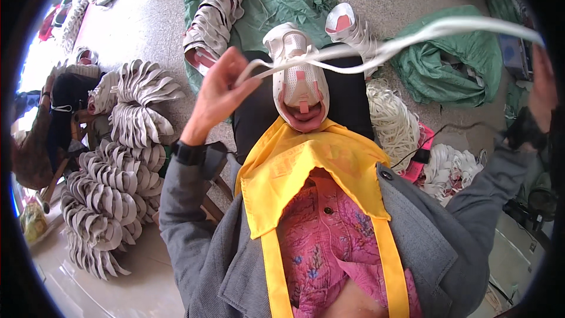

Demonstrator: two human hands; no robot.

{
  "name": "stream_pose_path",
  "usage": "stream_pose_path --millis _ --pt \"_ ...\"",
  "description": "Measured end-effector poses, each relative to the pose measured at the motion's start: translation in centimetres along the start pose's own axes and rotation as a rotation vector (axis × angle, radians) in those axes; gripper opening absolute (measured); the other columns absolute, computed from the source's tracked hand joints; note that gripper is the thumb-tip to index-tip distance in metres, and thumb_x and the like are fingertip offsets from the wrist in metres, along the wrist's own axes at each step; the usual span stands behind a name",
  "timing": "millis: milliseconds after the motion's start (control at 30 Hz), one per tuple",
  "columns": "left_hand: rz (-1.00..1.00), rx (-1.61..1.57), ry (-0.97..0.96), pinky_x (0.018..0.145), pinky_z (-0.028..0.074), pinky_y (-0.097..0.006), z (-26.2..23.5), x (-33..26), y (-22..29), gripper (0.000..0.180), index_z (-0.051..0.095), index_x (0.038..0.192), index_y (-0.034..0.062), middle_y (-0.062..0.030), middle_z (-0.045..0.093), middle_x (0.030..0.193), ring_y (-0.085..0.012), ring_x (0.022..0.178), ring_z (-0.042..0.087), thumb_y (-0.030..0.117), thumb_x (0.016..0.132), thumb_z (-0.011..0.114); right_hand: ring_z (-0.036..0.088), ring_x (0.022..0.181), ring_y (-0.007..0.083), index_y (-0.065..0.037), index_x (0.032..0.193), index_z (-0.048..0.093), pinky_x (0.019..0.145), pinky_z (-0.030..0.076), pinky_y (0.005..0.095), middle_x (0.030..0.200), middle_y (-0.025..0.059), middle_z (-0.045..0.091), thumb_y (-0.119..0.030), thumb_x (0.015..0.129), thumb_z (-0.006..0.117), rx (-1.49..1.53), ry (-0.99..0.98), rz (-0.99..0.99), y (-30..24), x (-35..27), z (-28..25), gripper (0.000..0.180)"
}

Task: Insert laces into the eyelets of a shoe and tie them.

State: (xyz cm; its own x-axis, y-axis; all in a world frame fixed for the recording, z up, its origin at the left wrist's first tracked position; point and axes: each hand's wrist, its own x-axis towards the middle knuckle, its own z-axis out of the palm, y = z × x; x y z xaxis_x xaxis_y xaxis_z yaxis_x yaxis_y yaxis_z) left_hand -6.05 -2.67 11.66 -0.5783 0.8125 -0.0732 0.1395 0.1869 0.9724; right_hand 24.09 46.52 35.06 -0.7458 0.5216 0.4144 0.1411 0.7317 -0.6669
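A white and pink shoe upper (298, 79) lies on my lap, its padded pink opening toward me. White shoelace (353, 69) strands run from its eyelets, one loop to the left and a long stretch out to the right. My left hand (220, 94) is closed beside the upper, pinching the lace between thumb and fingers. Far out at the right rim, my right hand (541, 85) is raised at the other end of the stretched lace and appears closed on it; its fingers are partly blurred.
Stacked shoe uppers (106, 200) fill the left side. More nested uppers (215, 20) lie on a green sheet (265, 9) ahead. At right are a bundled green sack (447, 59), a heap of white laces (391, 121) and a pink object (419, 159). Another person's arm (32, 135) shows far left.
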Motion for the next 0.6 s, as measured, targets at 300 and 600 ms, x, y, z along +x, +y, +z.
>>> stream_pose_path --millis 300,600 --pt "-0.469 0.174 0.161 0.054 0.030 -0.023 -12.5 -4.9 -5.4 0.017 0.059 0.094 0.0096 0.0057 0.053 0.072 -0.0032 0.062 0.044 0.023 0.101 0.066 0.053 0.055 0.0023 -0.006 0.121 0.071 0.048 0.045 0.0190 0.101 0.0005 0.073 -0.017 0.097 0.069 0.191 -0.512 0.509 1.4 -10.5 19.7 0.026" --pt "-0.026 0.707 0.292 0.063 0.051 -0.035 -6.2 -2.0 -5.7 0.012 0.061 0.096 -0.0011 -0.0132 0.066 0.084 -0.0216 0.071 0.065 0.007 0.093 0.069 0.068 0.080 0.0355 0.000 0.106 0.069 0.071 0.054 0.0421 0.093 0.0187 0.070 -0.012 0.092 0.068 0.127 -0.537 -0.124 -0.4 -13.4 34.7 0.018"
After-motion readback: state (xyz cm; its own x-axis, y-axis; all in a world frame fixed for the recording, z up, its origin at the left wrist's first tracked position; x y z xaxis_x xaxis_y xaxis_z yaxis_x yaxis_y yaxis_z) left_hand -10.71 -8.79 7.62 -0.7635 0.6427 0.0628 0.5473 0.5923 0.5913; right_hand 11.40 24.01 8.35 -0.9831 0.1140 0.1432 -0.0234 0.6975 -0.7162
